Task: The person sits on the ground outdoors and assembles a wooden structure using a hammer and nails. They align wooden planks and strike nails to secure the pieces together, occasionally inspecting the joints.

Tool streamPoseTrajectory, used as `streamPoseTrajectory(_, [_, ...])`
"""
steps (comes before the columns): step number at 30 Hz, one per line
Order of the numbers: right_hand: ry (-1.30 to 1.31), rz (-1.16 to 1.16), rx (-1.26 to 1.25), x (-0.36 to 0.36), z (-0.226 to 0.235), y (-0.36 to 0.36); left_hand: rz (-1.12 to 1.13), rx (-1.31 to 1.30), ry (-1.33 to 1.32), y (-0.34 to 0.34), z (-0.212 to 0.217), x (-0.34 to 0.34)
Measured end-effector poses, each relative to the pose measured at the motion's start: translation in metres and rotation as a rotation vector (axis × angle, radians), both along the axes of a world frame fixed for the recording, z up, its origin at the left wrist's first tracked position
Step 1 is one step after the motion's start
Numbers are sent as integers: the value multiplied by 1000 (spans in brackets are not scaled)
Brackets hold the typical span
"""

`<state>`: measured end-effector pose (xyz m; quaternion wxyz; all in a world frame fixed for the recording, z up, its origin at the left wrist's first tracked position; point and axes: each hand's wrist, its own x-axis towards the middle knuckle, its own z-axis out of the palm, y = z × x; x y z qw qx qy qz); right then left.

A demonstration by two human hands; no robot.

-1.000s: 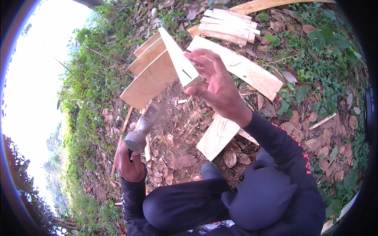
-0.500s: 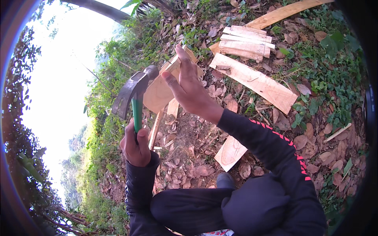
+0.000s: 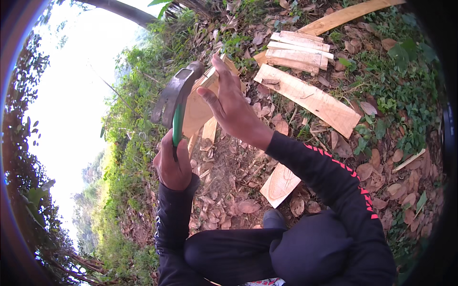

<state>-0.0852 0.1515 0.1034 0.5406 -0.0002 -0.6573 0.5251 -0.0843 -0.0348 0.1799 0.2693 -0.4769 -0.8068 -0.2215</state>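
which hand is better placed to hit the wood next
Probably the left hand: it grips the green-handled hammer, which appears close to the wooden boards. The right hand is open beside the boards and holds no tool.

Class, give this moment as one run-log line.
left hand: grips hammer | right hand: open by wooden panel, contact unclear | ground: pale board

The ground [image 3: 220,164] shows brown soil in the middle, strewn with dry leaves [image 3: 248,206]; low green plants [image 3: 403,114] cover much of its right side; a broad pale board [image 3: 312,100] lies slantwise on it; beyond sit a stack of short slats [image 3: 298,50] and a long plank [image 3: 350,16]; another board [image 3: 280,185] lies near the person's foot [image 3: 274,219]; a thin wood strip [image 3: 409,161] lies farther right.
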Motion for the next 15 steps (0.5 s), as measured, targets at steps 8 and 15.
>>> streamPoseTrajectory(8, [43,-33,23,1,2,-4,-10,184,-99,-8,-4,-4])
streamPoseTrajectory(15, [47,-57,12,1,-2,-2,-53,259,-191,-3,-10,1])
